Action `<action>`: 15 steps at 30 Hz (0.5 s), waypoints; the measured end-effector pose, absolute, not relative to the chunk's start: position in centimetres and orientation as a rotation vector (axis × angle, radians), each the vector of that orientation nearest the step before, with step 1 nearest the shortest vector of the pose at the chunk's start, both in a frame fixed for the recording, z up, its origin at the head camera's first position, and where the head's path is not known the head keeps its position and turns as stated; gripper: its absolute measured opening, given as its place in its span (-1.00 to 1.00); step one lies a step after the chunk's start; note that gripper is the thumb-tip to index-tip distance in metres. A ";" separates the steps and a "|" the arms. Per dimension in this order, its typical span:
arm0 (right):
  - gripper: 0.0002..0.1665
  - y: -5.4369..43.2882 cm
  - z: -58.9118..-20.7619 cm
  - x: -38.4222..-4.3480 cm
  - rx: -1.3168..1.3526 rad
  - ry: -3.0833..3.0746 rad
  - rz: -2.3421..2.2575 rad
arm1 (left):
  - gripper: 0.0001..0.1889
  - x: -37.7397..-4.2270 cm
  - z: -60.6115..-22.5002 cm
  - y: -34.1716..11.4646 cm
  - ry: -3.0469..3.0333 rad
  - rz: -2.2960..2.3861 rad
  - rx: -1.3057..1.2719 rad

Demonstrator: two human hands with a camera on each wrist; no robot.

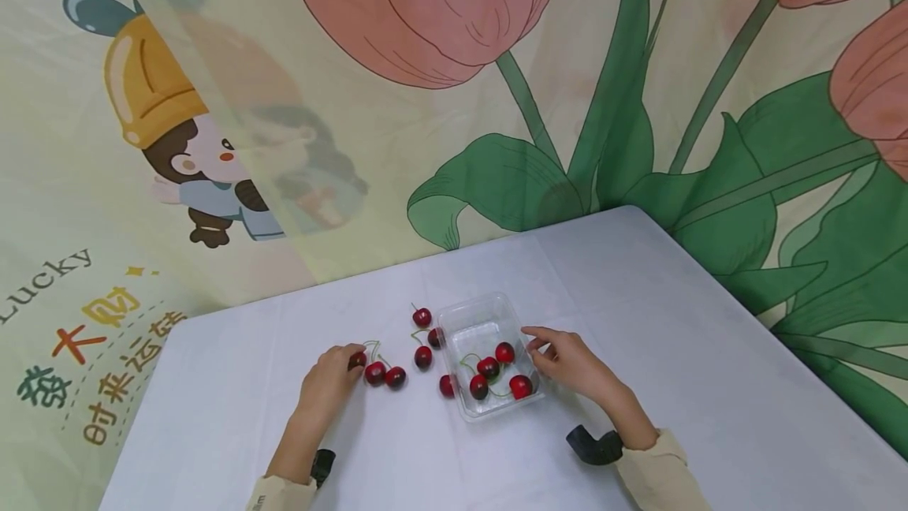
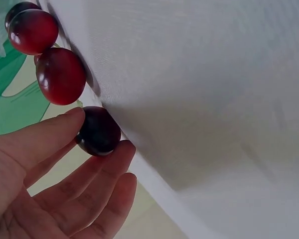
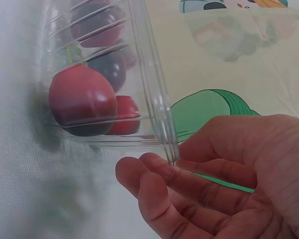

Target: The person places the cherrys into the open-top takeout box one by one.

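Observation:
My left hand (image 1: 329, 381) pinches a dark red cherry (image 2: 99, 130) between thumb and fingertips, low over the white table. Beside it lie two more red cherries (image 1: 385, 374) with green stems. A clear plastic box (image 1: 488, 414) stands to the right with several cherries (image 1: 488, 368) in it. At the box's right side, my right hand (image 1: 571, 365) holds the rim (image 3: 162, 117) between thumb and fingers in the right wrist view; the exact contact is partly hidden.
Several loose cherries (image 1: 422, 357) lie just left of the box, some partly seen through its wall. The white-covered table (image 1: 638, 290) ends at a patterned cloth backdrop (image 1: 383, 164) at the back and right.

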State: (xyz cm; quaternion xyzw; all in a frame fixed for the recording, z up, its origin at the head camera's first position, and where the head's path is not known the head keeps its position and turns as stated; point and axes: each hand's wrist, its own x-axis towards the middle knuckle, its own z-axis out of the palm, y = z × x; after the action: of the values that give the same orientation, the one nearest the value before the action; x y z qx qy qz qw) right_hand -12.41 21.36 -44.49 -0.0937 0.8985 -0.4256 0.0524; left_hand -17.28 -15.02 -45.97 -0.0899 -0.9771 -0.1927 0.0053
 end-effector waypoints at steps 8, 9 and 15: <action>-0.53 21.3 -44.7 -12.4 -0.318 2.735 -1.301 | -0.64 -16.8 -45.9 -15.3 -3.050 -0.651 -0.257; -0.53 21.4 -44.7 -12.4 -0.318 2.733 -1.301 | -0.64 -16.8 -45.9 -15.4 -3.039 -0.659 -0.258; -0.52 21.3 -44.6 -12.5 -0.293 2.731 -1.294 | -0.65 -16.4 -45.7 -15.6 -2.941 -0.683 -0.314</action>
State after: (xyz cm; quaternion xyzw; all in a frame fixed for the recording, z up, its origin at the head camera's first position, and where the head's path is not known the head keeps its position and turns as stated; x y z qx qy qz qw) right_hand -12.45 21.35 -44.58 -0.0962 0.8983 -0.4255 0.0526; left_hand -16.37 -15.62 -45.68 -0.1034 -0.9675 -0.2246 0.0530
